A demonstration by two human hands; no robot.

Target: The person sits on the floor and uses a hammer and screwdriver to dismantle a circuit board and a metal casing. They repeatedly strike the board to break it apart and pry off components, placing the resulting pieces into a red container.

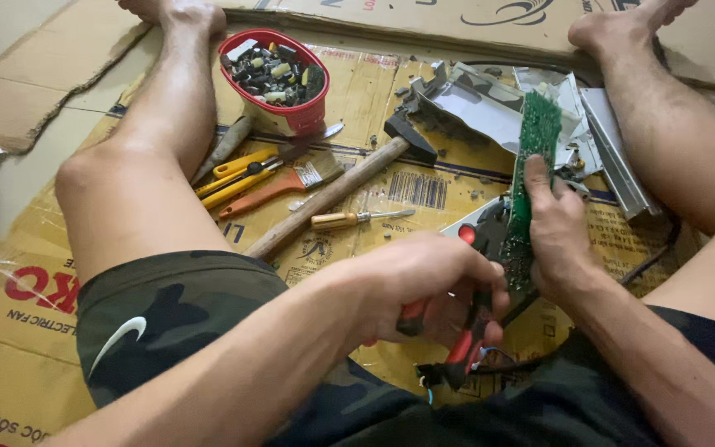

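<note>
Stripping step: right hand (558,236) grips green circuit board (531,165) upright, right of the hammer (337,190). Left hand (428,285) closed on red-handled pliers (465,348), probably biting the board's lower edge. Next: steady, controlled pull.

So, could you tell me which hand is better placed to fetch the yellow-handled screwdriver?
Probably the left hand. The screwdriver lies just beyond it on the cardboard, though it grips red-handled pliers. The right hand holds the green circuit board upright.

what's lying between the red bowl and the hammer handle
In the head view, between the red bowl and the hammer handle lie a paintbrush, yellow-handled pliers and a knife, on cardboard.
</note>
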